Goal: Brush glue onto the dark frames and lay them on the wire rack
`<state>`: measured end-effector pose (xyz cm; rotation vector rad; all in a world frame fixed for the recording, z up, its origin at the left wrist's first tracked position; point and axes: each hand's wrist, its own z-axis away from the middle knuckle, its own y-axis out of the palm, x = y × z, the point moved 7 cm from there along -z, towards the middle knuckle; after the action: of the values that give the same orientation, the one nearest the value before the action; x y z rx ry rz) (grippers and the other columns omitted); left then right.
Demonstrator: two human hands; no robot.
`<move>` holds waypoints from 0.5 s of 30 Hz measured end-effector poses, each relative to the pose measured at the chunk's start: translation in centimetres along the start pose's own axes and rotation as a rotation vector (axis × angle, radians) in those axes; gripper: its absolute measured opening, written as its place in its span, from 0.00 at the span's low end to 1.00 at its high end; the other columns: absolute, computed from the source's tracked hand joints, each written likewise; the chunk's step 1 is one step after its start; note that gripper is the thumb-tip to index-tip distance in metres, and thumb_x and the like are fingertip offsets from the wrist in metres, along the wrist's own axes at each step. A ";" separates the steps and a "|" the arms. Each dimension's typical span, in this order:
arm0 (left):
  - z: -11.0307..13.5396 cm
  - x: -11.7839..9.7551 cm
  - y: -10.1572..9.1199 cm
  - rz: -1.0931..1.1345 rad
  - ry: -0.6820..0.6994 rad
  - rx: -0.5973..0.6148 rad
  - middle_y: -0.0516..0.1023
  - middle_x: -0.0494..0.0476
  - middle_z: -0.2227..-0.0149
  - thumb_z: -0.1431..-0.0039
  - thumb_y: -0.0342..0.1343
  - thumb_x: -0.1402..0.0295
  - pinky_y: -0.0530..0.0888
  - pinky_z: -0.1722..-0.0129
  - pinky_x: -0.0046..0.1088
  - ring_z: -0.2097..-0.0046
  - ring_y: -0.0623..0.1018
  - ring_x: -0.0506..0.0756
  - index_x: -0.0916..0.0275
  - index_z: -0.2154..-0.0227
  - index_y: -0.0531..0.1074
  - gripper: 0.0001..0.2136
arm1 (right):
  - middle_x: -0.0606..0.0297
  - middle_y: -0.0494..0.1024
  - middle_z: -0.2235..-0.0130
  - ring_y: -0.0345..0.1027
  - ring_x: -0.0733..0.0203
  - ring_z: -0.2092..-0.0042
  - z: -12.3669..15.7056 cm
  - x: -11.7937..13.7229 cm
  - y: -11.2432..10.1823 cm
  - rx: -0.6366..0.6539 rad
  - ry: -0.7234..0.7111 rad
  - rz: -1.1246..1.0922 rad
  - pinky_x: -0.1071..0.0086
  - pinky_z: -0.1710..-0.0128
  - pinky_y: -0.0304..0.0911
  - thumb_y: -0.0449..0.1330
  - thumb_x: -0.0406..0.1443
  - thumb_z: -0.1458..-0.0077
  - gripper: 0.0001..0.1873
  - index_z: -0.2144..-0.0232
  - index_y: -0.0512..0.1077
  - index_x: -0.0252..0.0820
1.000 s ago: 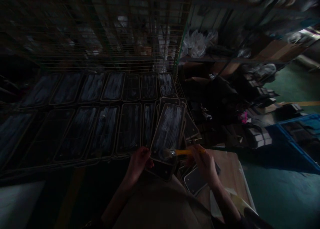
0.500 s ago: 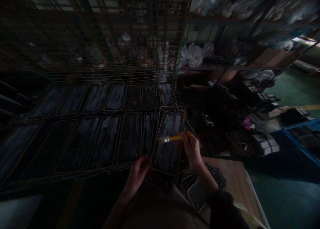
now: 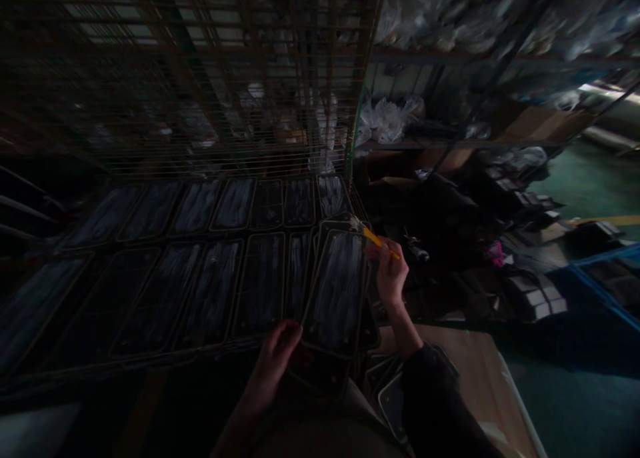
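A dark rectangular panel point(image 3: 333, 291) with rounded corners and pale streaks lies tilted on top of other panels in front of me. My left hand point(image 3: 283, 343) pinches its lower left corner. In my right hand point(image 3: 393, 271) is a paintbrush point(image 3: 374, 237) with a yellow handle, its bristles pointing up and left over the panel's far end. Whether the bristles touch the surface I cannot tell. More streaked panels point(image 3: 213, 288) lie side by side in two rows to the left.
A wire mesh cage point(image 3: 225, 111) rises behind the rows. To the right stand shelves with plastic bags point(image 3: 390, 118) and a cardboard box point(image 3: 547, 121). A wooden board point(image 3: 475, 365) at lower right bears several small panels. A blue crate point(image 3: 600, 291) stands farther right.
My right hand has moved the brush from the panel's middle up to its far end, and the bristles have swung upward. My left hand has stayed at the corner.
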<state>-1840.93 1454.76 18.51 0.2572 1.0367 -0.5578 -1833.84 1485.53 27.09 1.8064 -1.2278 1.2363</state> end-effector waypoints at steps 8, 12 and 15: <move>-0.3 -0.2 0.3 0.020 -0.025 0.020 0.79 0.54 0.65 0.51 0.63 0.54 0.75 0.71 0.27 0.69 0.78 0.54 0.62 0.56 0.71 0.23 | 0.66 0.78 0.73 0.73 0.59 0.74 1.6 -1.8 2.3 0.257 0.193 -0.140 0.68 0.75 0.71 0.53 0.48 0.39 0.16 0.59 0.70 0.43; -0.7 -0.4 0.5 0.021 0.006 0.046 0.78 0.53 0.67 0.53 0.64 0.55 0.75 0.72 0.27 0.71 0.77 0.52 0.63 0.60 0.73 0.20 | 0.66 0.77 0.74 0.73 0.59 0.74 -0.6 -3.5 3.2 0.141 0.170 -0.124 0.66 0.73 0.72 0.52 0.49 0.39 0.18 0.60 0.69 0.41; -0.7 -0.5 0.6 0.069 0.001 0.061 0.76 0.52 0.68 0.53 0.65 0.57 0.75 0.73 0.26 0.68 0.76 0.52 0.62 0.62 0.72 0.18 | 0.65 0.78 0.69 0.75 0.59 0.69 -1.4 -2.6 2.7 0.040 0.069 -0.117 0.65 0.66 0.74 0.51 0.47 0.38 0.18 0.56 0.69 0.41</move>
<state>-1841.30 1455.68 18.57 0.3461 1.0094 -0.5272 -1837.21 1486.67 25.14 1.8209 -1.0512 1.2543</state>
